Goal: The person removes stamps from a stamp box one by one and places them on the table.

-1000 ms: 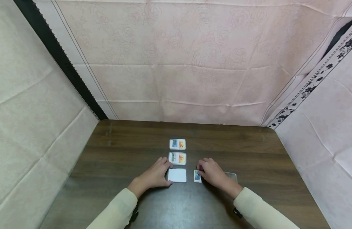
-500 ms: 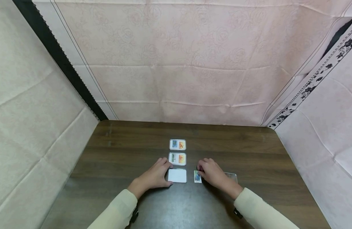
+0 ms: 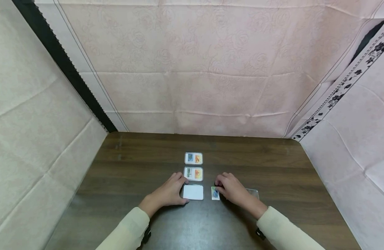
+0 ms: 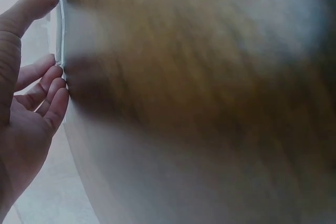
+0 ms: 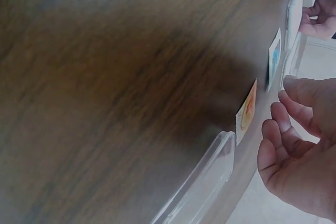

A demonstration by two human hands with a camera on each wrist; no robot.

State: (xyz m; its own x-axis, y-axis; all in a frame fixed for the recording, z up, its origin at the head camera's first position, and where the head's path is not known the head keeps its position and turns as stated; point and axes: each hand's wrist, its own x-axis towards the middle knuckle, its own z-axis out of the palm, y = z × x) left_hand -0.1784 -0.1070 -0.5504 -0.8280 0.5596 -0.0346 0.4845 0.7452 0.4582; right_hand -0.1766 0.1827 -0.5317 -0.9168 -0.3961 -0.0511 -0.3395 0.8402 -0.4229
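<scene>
In the head view my left hand (image 3: 168,191) holds the left end of a flat white case (image 3: 193,192) on the table. Its thumb is at the near corner, its fingers at the far one. The left wrist view has those fingertips along the case's thin edge. My right hand (image 3: 231,188) hovers loosely curled beside a small blue stamp (image 3: 215,195), overlapping its corner from above. In the right wrist view this blue stamp (image 5: 274,60) lies beyond the thumb, and nothing shows between the fingertips. An orange stamp (image 5: 247,114), hidden from the head camera, lies below that hand.
Two cases with paired stamps, a nearer one (image 3: 193,173) and a farther one (image 3: 193,158), line up behind the white case. A clear plastic lid (image 3: 253,192) lies partly under the right wrist. Cloth hangings (image 3: 192,90) close off the brown table's (image 3: 132,159) back and sides.
</scene>
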